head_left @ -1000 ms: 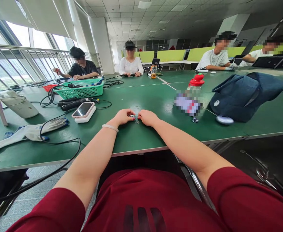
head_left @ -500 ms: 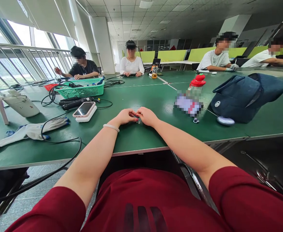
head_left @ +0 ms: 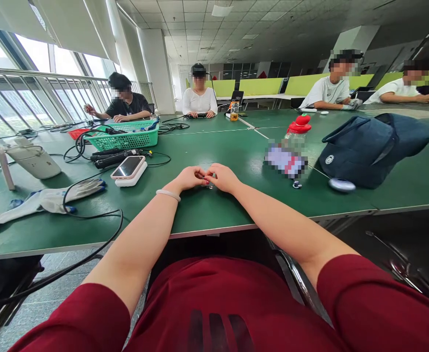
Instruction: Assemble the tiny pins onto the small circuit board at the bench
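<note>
My left hand [head_left: 191, 177] and my right hand [head_left: 222, 177] meet over the green table [head_left: 236, 205], in front of my body. The fingertips of both are pinched together around something too small to make out. A tiny shiny piece [head_left: 210, 186] shows just below the fingertips. To the left of my hands, a phone [head_left: 128, 167] lies on a white block. On the right, a pixelated flat item [head_left: 286, 160] lies in front of a clear bottle with a red lid [head_left: 299, 124].
At the left are a white glove [head_left: 49, 199], black cables, a beige container [head_left: 34, 159] and a green basket [head_left: 126, 138]. A dark blue bag [head_left: 361, 149] and a white oval item [head_left: 342, 185] are at the right. Several people sit around the table.
The fingertips have shifted slightly against each other, and the right fingers now cover more of the small item. The arms stay nearly in place.
</note>
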Motion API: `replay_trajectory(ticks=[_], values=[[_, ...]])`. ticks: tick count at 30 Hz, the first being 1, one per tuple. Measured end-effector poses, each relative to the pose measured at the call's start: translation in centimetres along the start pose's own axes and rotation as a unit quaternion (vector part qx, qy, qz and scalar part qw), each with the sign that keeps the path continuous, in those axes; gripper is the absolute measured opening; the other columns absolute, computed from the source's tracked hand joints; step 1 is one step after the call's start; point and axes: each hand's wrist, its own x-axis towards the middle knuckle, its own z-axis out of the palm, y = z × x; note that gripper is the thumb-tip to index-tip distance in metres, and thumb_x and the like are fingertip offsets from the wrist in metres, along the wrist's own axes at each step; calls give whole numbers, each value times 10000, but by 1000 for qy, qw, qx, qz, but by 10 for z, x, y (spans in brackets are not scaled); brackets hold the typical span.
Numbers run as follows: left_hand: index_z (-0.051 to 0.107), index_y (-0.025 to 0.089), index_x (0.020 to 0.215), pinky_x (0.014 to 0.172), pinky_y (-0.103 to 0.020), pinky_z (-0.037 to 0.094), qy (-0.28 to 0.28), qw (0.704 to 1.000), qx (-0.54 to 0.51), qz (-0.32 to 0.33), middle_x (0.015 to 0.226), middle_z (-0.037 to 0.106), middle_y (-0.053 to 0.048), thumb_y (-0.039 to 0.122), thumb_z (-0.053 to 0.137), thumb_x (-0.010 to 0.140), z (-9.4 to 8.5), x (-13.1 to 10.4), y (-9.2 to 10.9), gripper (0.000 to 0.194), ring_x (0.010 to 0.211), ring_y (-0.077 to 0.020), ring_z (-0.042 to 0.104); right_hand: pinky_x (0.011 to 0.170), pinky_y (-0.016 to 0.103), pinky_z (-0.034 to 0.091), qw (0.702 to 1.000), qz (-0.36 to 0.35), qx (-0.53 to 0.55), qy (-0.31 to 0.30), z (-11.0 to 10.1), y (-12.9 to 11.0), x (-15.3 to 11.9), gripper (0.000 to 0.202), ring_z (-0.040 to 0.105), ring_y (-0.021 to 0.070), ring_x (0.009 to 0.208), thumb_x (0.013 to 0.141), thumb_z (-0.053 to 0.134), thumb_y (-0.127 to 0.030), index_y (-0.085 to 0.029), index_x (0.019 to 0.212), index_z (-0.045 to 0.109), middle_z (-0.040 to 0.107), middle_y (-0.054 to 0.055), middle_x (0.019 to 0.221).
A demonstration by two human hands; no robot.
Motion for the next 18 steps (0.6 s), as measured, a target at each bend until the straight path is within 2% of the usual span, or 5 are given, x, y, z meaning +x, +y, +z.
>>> replay_trajectory(ticks=[4, 6, 9, 13, 18], values=[[613, 150, 741, 748, -347, 490, 5, 1000, -14, 8, 720, 688, -33, 244, 801, 522, -1, 1, -2, 303, 692, -155, 630, 714, 240, 390, 999, 22, 32, 27, 0, 4, 3, 127, 523, 120, 728, 829, 599, -272, -177, 810, 682, 617, 25, 853], [624, 149, 766, 730, -337, 483, 25, 1000, 3, 10, 718, 683, -34, 274, 800, 525, -2, 2, -3, 323, 688, -154, 623, 699, 242, 390, 997, 60, 41, 24, -1, 8, 5, 143, 528, 122, 725, 824, 599, -288, -181, 816, 694, 635, 22, 843], [657, 152, 801, 682, -309, 466, 50, 996, 70, 9, 713, 675, -31, 293, 793, 530, -4, 2, -3, 335, 677, -154, 607, 688, 238, 392, 990, 124, 56, -31, -5, 15, 5, 146, 539, 119, 721, 802, 613, -287, -182, 793, 713, 665, 12, 823], [679, 160, 799, 663, -290, 457, 56, 989, 133, 9, 735, 679, -33, 281, 782, 538, -4, 1, -1, 305, 687, -155, 601, 692, 222, 392, 979, 113, 75, -152, -14, 19, 2, 133, 546, 106, 722, 718, 693, -273, -206, 824, 739, 677, -20, 800], [682, 159, 818, 672, -293, 460, 53, 988, 142, 2, 762, 685, -43, 286, 772, 548, -3, -1, 3, 312, 704, -164, 604, 664, 220, 380, 980, 75, 58, -176, -18, 14, 0, 160, 528, 103, 710, 683, 730, -324, -217, 802, 738, 665, -25, 821]])
